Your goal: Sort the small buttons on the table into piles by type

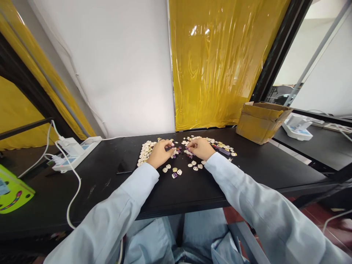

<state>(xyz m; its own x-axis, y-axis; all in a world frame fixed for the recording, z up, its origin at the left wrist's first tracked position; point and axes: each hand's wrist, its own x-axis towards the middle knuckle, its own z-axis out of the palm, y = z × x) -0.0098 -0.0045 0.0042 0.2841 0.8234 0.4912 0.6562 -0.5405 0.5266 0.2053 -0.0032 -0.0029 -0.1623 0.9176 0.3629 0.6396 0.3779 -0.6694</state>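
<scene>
My left hand (161, 153) is curled, thumb and index finger close together, over small white and purple pieces on the black table. My right hand (202, 148) faces it with its fingertips pinched above a similar cluster. Whatever either pinch holds is too small to make out. A heap of small white, button-like pieces with holes (143, 152) lies left of my left hand. More white and yellow pieces (220, 143) spread behind and beyond my right hand. Nearer me lie several loose ones, among them a purple-and-white piece (174, 175). A purple-handled tool (223, 150) rests by my right wrist.
A dark, flat phone-like slab (126, 167) lies left of the heap. Further left are a white power strip (78, 153) with cables and a bright green object (13, 190). An open cardboard box (260, 123) stands at the back right. Yellow plastic sheeting (220, 66) hangs behind the table (187, 194).
</scene>
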